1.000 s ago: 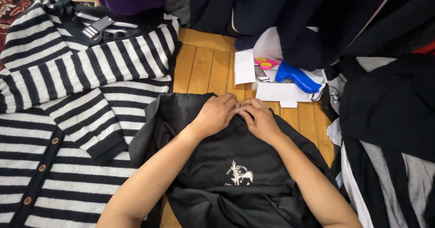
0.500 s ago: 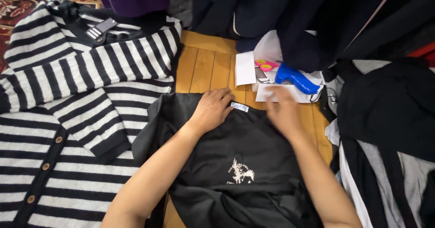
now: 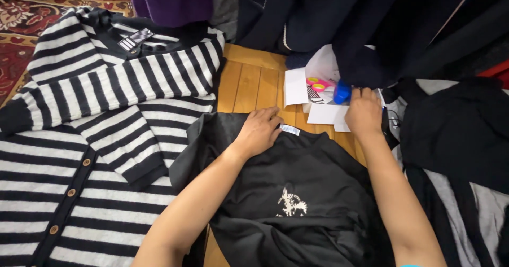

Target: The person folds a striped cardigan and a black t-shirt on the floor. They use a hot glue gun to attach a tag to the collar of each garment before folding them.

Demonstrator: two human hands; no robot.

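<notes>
Left hand [image 3: 258, 132] flat, fingers loosely open, pressing the black shirt [image 3: 297, 193] at its collar. Right hand [image 3: 363, 112] on white paper tags [image 3: 323, 114], touching a blue tool [image 3: 342, 92]; grip unclear, possibly closing.

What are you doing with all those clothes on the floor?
A person has a black shirt spread out on a wooden floor. The left hand presses down on its collar, next to a small white label. The right hand reaches over to a blue tool lying among white paper tags. A black-and-white striped cardigan lies beside the shirt.
</notes>
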